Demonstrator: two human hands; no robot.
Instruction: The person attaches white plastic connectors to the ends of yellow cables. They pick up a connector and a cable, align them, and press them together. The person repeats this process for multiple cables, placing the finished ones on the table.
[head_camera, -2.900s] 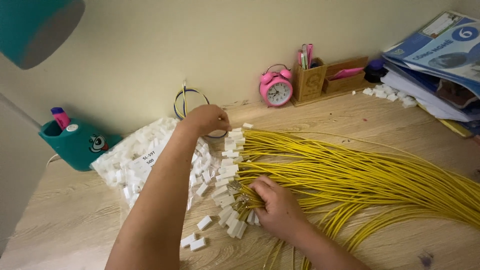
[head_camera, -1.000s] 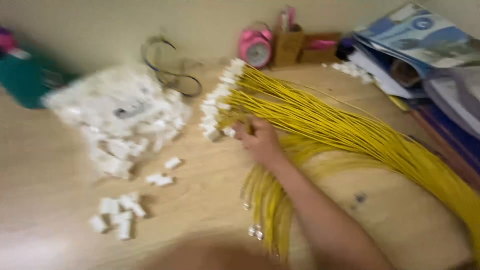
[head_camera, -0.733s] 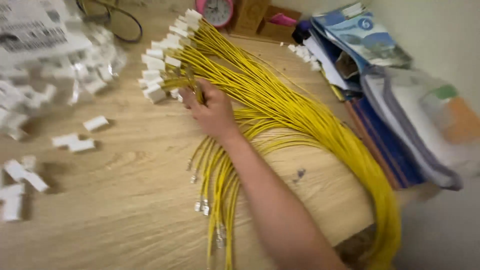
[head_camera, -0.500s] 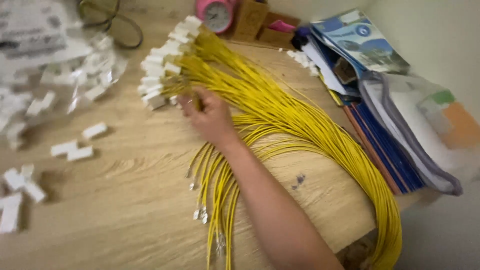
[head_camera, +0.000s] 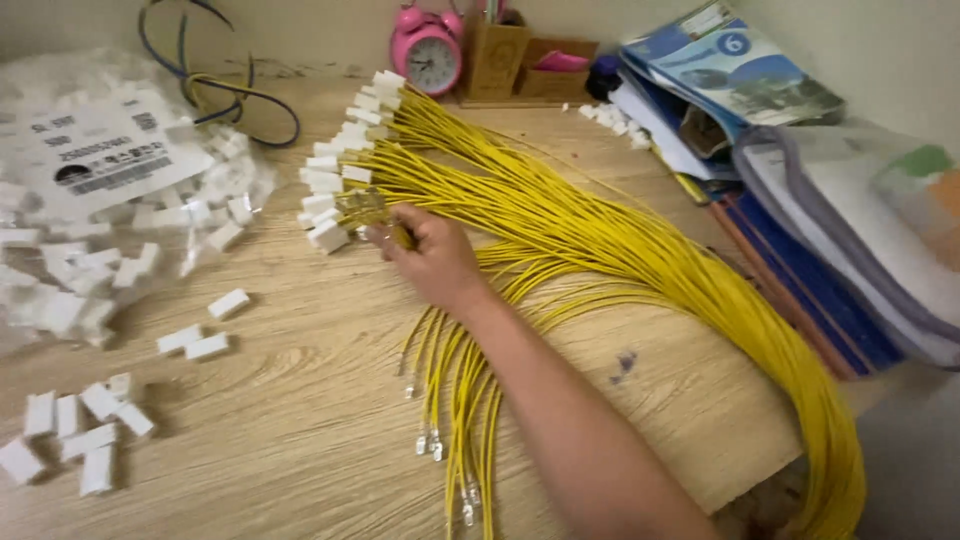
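Observation:
A thick bundle of yellow wires (head_camera: 600, 240) fans across the wooden desk, many tipped with small white plastic connectors (head_camera: 335, 180) at the upper left end. My right hand (head_camera: 430, 262) rests on the bundle near those connectors, fingers closed around a few yellow wires. More wires with bare metal terminals (head_camera: 435, 445) trail toward me under my forearm. Loose white connectors (head_camera: 75, 440) lie at the lower left, and two more (head_camera: 195, 343) sit nearer the middle. My left hand is out of view.
A clear plastic bag of white connectors (head_camera: 110, 200) with a paper label lies at the left. A pink alarm clock (head_camera: 428, 52), a wooden pen holder (head_camera: 500, 55), a dark cable loop (head_camera: 215, 90) and stacked books and folders (head_camera: 800, 180) line the back and right.
The view swung right and closer. My left hand, earlier at the connector bag, left the view. My right hand stays gripping wires near the connector ends.

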